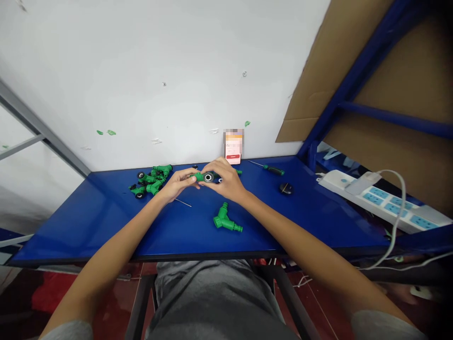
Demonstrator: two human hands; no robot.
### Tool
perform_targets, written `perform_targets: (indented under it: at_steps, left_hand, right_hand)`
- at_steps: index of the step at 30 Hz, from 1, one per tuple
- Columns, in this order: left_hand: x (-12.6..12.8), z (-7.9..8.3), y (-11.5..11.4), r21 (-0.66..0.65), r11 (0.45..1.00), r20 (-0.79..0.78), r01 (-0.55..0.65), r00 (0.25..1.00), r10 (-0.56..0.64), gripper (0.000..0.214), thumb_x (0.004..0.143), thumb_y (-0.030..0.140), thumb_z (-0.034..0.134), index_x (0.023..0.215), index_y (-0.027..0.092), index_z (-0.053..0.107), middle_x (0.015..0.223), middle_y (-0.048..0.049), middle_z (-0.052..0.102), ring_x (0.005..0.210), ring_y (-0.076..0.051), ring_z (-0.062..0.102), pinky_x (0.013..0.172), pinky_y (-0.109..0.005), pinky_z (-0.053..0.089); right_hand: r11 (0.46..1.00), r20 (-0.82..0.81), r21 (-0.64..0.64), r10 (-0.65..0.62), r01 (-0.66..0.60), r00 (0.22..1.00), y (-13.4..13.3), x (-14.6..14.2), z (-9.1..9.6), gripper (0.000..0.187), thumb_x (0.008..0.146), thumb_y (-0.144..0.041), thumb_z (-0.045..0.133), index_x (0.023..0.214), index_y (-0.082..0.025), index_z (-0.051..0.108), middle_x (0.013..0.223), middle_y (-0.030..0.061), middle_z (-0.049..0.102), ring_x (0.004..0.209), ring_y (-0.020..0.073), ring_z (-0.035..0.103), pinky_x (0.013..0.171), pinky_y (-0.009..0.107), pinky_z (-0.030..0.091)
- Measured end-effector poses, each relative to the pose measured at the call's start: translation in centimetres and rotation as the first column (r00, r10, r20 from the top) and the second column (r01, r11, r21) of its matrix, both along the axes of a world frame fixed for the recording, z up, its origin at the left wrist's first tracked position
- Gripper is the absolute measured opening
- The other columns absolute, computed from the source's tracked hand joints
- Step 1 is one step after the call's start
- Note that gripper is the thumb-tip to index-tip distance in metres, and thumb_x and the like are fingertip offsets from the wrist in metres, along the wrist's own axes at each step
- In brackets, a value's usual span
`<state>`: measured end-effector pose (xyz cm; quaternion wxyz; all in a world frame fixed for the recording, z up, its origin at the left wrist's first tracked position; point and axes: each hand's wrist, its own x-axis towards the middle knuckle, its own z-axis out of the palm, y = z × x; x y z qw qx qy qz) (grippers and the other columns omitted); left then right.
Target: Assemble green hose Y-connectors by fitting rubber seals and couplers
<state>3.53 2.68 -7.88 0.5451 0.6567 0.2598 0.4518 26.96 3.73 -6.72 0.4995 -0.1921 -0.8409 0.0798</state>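
Observation:
Both my hands meet over the far middle of the blue table. My left hand and my right hand are closed round one green plastic fitting that has a black ring with a silver centre facing me. A second green Y-shaped fitting lies on the table just in front of my right wrist. To the left of my left hand sits a pile of several green fittings with black rings. A thin metal pin lies under my left wrist.
A green-handled screwdriver lies at the back right, and a black round part sits nearer. A small white and red box leans on the wall. A white power strip rests on the blue shelf frame at right.

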Motion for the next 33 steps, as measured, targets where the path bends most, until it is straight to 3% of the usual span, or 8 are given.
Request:
perform_targets:
  at_steps: [5, 9, 12, 14, 18, 22, 26, 33]
  left_hand:
    - [-0.1, 0.4, 0.0, 0.158, 0.978, -0.06, -0.136, 0.987, 0.147, 0.043, 0.091, 0.048, 0.087, 0.118, 0.015, 0.081, 0.102, -0.0083, 0.08, 0.081, -0.018, 0.072, 0.081, -0.033, 0.064]
    - [0.0, 0.5, 0.0, 0.261, 0.923, -0.098, -0.282, 0.944, 0.316, 0.045, 0.091, 0.047, 0.087, 0.123, 0.017, 0.08, 0.119, -0.0108, 0.079, 0.087, -0.018, 0.073, 0.083, -0.033, 0.063]
    - [0.1, 0.2, 0.2, 0.275, 0.896, -0.12, -0.35, 0.912, 0.393, 0.045, 0.089, 0.046, 0.085, 0.122, 0.017, 0.078, 0.125, -0.0133, 0.079, 0.102, -0.023, 0.074, 0.085, -0.034, 0.063]
    - [0.0, 0.0, 0.4, 0.289, 0.881, -0.176, -0.375, 0.884, 0.434, 0.039, 0.088, 0.043, 0.083, 0.114, 0.016, 0.076, 0.12, -0.013, 0.08, 0.105, -0.025, 0.075, 0.09, -0.036, 0.061]
    - [-0.6, 0.2, 0.4, 0.361, 0.882, -0.428, -0.304, 0.786, 0.446, 0.023, 0.079, 0.033, 0.079, 0.094, 0.018, 0.068, 0.094, -0.0043, 0.078, 0.086, -0.019, 0.072, 0.087, -0.033, 0.058]
    - [-1.3, 1.2, 0.0, 0.358, 0.925, -0.644, -0.13, 0.682, 0.346, 0.02, 0.074, 0.031, 0.075, 0.084, 0.021, 0.061, 0.072, 0.0031, 0.067, 0.068, -0.015, 0.061, 0.069, -0.027, 0.049]
    - [-1.6, 2.1, -0.5, 0.313, 0.949, -0.732, -0.028, 0.63, 0.259, 0.023, 0.075, 0.032, 0.075, 0.079, 0.022, 0.055, 0.063, 0.0061, 0.057, 0.061, -0.013, 0.05, 0.061, -0.026, 0.041]
    - [-1.0, 0.9, -0.2, 0.356, 0.934, -0.754, -0.003, 0.59, 0.289, 0.023, 0.078, 0.032, 0.074, 0.082, 0.023, 0.053, 0.068, 0.0054, 0.061, 0.062, -0.014, 0.055, 0.061, -0.026, 0.04]
  right_hand:
    - [1.0, 0.001, -0.001, -0.023, 0.023, 1.0, 0.2, 0.0, 0.2, 0.014, 0.103, -0.034, 0.076, 0.114, -0.03, 0.069, 0.112, 0.0063, 0.077, 0.11, 0.0296, 0.067, 0.1, 0.051, 0.053]
    - [0.994, -0.026, -0.051, -0.101, 0.099, 0.995, 0.7, 0.1, -0.2, 0.045, 0.096, -0.034, 0.08, 0.136, -0.03, 0.061, 0.141, 0.0117, 0.067, 0.138, 0.0339, 0.06, 0.118, 0.058, 0.049]
    - [0.966, -0.078, -0.248, -0.097, 0.075, 0.992, 1.2, 0.1, -0.8, 0.063, 0.092, -0.038, 0.084, 0.147, -0.029, 0.054, 0.149, 0.0144, 0.062, 0.135, 0.0328, 0.065, 0.114, 0.055, 0.055]
    - [0.901, -0.073, -0.434, -0.06, 0.023, 0.995, 1.7, 0.1, -1.3, 0.059, 0.092, -0.041, 0.082, 0.144, -0.027, 0.057, 0.138, 0.013, 0.07, 0.11, 0.028, 0.075, 0.1, 0.049, 0.063]
    - [0.8, 0.016, -0.6, 0.02, -0.006, 1.0, 2.6, 0.2, -2.6, 0.04, 0.088, -0.035, 0.083, 0.124, -0.023, 0.07, 0.106, 0.0066, 0.079, 0.077, 0.0194, 0.075, 0.079, 0.038, 0.065]
    - [0.826, 0.116, -0.562, 0.126, -0.04, 0.985, 3.0, 0.3, -3.2, 0.027, 0.085, -0.031, 0.085, 0.109, -0.022, 0.076, 0.108, 0.006, 0.08, 0.079, 0.0179, 0.074, 0.078, 0.035, 0.062]
    - [0.78, 0.165, -0.621, 0.232, -0.082, 0.959, 3.2, 0.8, -2.7, 0.02, 0.089, -0.031, 0.082, 0.106, -0.022, 0.079, 0.098, 0.0045, 0.083, 0.087, 0.0202, 0.077, 0.083, 0.034, 0.061]
    - [0.785, 0.182, -0.618, 0.086, 0.046, 0.98, 4.3, 2.5, -1.2, 0.02, 0.094, -0.015, 0.063, 0.104, -0.019, 0.08, 0.096, 0.0069, 0.084, 0.085, 0.0197, 0.078, 0.078, 0.031, 0.059]
